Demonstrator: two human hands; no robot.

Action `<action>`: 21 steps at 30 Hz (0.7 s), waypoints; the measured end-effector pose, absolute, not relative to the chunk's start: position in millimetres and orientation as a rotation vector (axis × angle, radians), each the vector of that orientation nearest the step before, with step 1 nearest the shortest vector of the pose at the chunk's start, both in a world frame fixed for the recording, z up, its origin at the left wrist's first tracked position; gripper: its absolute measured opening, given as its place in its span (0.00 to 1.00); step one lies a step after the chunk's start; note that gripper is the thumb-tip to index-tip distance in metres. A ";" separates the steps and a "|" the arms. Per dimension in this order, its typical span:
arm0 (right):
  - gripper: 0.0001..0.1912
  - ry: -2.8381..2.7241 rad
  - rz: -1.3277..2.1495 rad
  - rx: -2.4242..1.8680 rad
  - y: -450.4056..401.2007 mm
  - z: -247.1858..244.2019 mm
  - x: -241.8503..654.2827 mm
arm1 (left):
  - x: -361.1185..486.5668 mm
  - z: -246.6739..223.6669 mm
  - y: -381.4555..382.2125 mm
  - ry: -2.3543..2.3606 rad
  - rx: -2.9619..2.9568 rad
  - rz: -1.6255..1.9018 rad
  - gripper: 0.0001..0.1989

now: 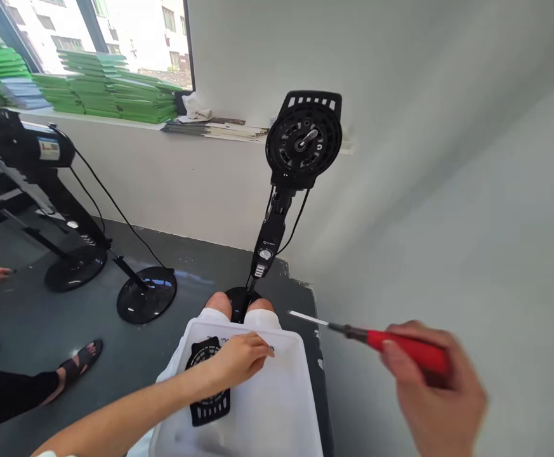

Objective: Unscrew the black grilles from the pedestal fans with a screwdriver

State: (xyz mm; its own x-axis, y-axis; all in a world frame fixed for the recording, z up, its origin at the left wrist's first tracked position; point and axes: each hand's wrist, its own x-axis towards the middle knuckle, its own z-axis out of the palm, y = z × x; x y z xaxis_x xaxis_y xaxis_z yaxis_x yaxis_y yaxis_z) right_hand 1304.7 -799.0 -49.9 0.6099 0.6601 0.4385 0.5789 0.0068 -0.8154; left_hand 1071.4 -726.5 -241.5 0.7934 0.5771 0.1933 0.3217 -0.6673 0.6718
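One red screwdriver [369, 337] is pointing leftward beside the wall [448, 158], the right hand [436, 381] grasping its handle [412, 350]. The left hand [241, 358] is reaching over a white tray [267, 409], fingers [258, 344] bending near the far end; whether they are gripping anything, one cannot tell. Inside, a black cover [212, 409] is lying partly hidden behind the left forearm [162, 403]. The tray is resting on the person's lap [263, 319]. Beyond, a black fan [273, 228] is standing near the wall. Leftward, more fans [62, 197] are standing, and green stacks [105, 92] are lining the windowsill [129, 125].

Plain pale wall [429, 184], dark grey floor [124, 358], bright window [91, 25] at upper left, overexposed building [174, 32] outside, possibly apartments
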 end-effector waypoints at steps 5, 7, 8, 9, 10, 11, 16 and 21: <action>0.16 -1.102 0.503 -1.712 -828.8 -129.2 1284.8 | 1081.4 -293.7 -751.5 0.694 2.641 0.051 0.24; 0.17 -1.062 0.527 -1.732 -838.9 -142.6 1277.0 | 1085.5 -297.1 -750.8 0.652 2.691 0.007 0.26; 0.18 -1.034 0.533 -1.738 -842.9 -146.1 1273.7 | 1088.1 -297.6 -750.4 0.643 2.705 0.009 0.27; 0.18 -1.002 0.533 -1.742 -846.1 -148.1 1271.4 | 1091.2 -297.8 -750.1 0.649 2.711 0.020 0.28; 0.18 -0.972 0.530 -1.742 -848.5 -149.2 1270.2 | 1094.9 -298.0 -749.9 0.668 2.712 0.039 0.28; 0.18 -0.960 0.532 -1.738 -850.4 -149.9 1270.5 | 1099.3 -298.2 -749.7 0.695 2.710 0.058 0.27; 0.16 -1.073 0.593 -1.739 -856.6 -157.6 1287.0 | 1128.1 -301.7 -743.2 0.805 2.722 0.039 0.26; 0.16 -1.048 0.587 -1.711 -861.4 -164.2 1287.0 | 1150.4 -307.0 -732.4 0.857 2.711 -0.052 0.15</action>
State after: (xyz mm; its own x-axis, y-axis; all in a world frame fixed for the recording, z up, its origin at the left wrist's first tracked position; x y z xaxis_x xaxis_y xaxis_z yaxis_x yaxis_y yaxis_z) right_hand 1287.0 -861.4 -164.2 0.5060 0.8578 0.0907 0.3700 -0.1208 -0.9212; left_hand 1150.4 -732.4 -307.0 0.8216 0.5567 -0.1225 0.5675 -0.7783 0.2687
